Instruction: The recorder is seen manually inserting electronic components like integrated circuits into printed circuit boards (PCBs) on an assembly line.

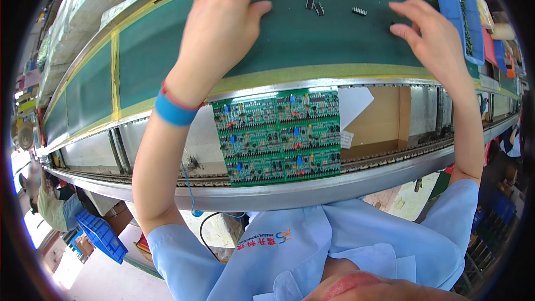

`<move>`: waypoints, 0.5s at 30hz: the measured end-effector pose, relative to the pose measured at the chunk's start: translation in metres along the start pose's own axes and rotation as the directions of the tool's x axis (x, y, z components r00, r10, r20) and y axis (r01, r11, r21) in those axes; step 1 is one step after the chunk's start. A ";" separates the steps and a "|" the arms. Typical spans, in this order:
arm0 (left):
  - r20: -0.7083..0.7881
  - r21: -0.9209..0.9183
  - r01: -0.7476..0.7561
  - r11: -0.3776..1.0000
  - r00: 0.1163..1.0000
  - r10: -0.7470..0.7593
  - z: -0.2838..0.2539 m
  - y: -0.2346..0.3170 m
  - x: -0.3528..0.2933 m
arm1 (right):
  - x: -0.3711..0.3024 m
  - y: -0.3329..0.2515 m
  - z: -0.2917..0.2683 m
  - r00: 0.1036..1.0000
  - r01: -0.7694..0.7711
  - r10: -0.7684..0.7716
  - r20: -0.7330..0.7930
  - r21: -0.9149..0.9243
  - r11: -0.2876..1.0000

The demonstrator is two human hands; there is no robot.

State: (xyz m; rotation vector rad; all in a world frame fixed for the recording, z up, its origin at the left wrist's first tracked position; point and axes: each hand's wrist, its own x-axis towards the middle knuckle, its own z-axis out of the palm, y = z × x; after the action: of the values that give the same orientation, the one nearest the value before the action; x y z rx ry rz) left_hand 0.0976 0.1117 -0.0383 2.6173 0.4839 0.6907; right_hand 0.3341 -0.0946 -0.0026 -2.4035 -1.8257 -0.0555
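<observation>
Belt, green, under hands; chips scattered; blue crate left.

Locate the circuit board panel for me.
In the head view, the circuit board panel is near the centre, below the green surface and right of the blue wristband.

I can't identify the dark speck by the right hand, above-right of the circuit-board panel; below that panel, my feed crops the light-blue shirt.

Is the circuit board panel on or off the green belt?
Off: the circuit board panel lies wholly outside the green belt, past its near yellow border.
</observation>
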 end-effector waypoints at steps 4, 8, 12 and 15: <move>0.111 -0.144 0.116 0.983 0.989 -0.100 0.019 0.001 0.038 | 0.045 -0.007 0.007 0.964 0.199 -0.166 -0.205 0.150 0.968; 0.207 -0.122 0.267 0.956 0.949 -0.238 0.013 0.012 0.049 | 0.085 -0.059 0.010 0.992 0.122 -0.126 -0.013 0.346 0.930; 0.061 0.033 -0.002 0.999 0.998 0.000 0.023 0.000 0.038 | 0.096 -0.065 0.027 0.986 0.117 -0.156 0.061 0.418 0.901; 0.020 0.026 -0.052 0.998 0.998 0.052 0.025 -0.012 0.023 | 0.092 -0.073 0.029 0.974 0.217 -0.224 -0.027 0.384 0.897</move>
State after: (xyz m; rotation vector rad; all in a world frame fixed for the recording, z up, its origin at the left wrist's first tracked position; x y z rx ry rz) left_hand 0.1271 0.1249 -0.0551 2.6670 0.4237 0.6798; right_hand 0.2872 0.0160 -0.0167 -1.9311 -1.8979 0.2804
